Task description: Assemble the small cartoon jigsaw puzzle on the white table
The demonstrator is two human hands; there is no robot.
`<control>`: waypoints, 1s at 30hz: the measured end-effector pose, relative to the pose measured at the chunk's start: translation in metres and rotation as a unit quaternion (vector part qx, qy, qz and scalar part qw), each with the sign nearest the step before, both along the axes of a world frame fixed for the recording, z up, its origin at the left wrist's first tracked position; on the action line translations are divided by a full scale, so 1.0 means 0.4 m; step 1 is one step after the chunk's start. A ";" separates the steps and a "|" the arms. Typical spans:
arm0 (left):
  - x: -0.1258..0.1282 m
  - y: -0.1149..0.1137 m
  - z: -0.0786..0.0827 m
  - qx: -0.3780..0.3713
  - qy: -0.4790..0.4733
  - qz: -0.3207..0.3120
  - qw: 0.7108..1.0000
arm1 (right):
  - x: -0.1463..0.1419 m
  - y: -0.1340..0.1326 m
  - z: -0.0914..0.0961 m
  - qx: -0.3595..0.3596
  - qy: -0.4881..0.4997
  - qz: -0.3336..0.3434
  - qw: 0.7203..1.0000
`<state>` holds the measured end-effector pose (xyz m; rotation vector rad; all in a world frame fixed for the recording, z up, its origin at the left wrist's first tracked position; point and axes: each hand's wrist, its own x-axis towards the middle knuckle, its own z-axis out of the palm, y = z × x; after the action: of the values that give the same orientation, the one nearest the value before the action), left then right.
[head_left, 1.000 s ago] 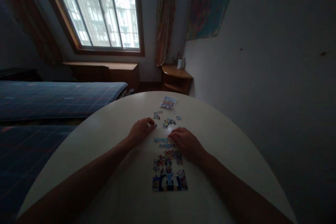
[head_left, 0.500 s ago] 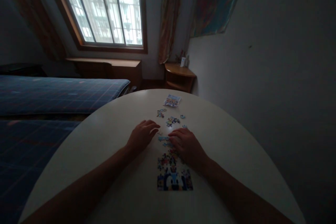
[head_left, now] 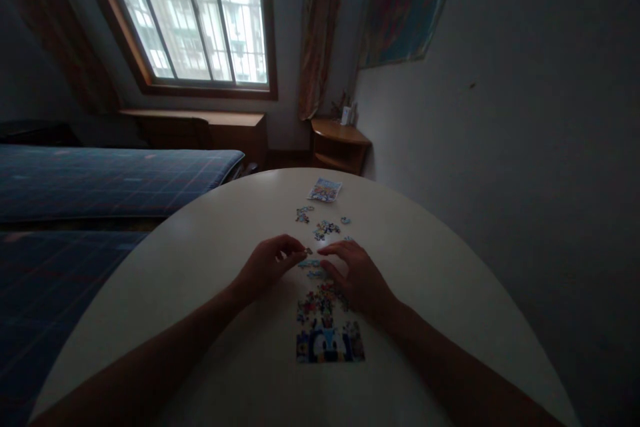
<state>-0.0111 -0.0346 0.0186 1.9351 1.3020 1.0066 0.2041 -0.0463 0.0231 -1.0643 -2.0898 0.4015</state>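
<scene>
Between thumb and forefinger, my left hand (head_left: 273,263) pinches a small puzzle piece (head_left: 309,251) above the table. Just to its right, my right hand (head_left: 353,270) is open, thumb and fingers apart, with nothing visible between them. Light-blue joined puzzle pieces (head_left: 311,264) lie on the table below and between the hands. Nearer to me is a partly joined jigsaw puzzle (head_left: 330,345) with a blue dog's face along its bottom rows; my right hand lies by its upper right side. Beyond the hands is a cluster of loose puzzle pieces (head_left: 327,229).
More loose pieces (head_left: 303,215) and a single piece (head_left: 345,220) lie farther back on the round white table (head_left: 240,213). A printed picture packet (head_left: 325,190) rests near the far edge. A bed with a plaid mattress (head_left: 115,180) stands to the left, a wall to the right.
My left hand has closed its thumb and forefinger on a small puzzle piece and lifted it slightly. My right hand's thumb and fingers have spread apart. The view has shifted slightly.
</scene>
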 end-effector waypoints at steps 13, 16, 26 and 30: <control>0.047 -0.075 0.023 -0.224 -0.302 -0.121 0.919 | -0.017 -0.044 0.047 -0.029 0.179 0.152 0.972; 0.044 -0.072 0.028 -0.219 -0.254 -0.120 0.934 | -0.014 -0.042 0.041 0.023 0.136 0.114 0.984; 0.026 -0.072 0.024 -0.143 -0.077 -0.064 0.985 | -0.010 -0.030 0.027 0.176 -0.049 0.045 0.982; 0.010 -0.056 0.024 -0.108 -0.028 -0.022 0.993 | -0.007 -0.019 0.009 0.150 -0.061 0.025 0.986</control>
<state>-0.0073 -0.0569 0.0281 1.7531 1.2749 0.8534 0.2013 -0.0539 0.0268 -0.8787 -2.2025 0.0411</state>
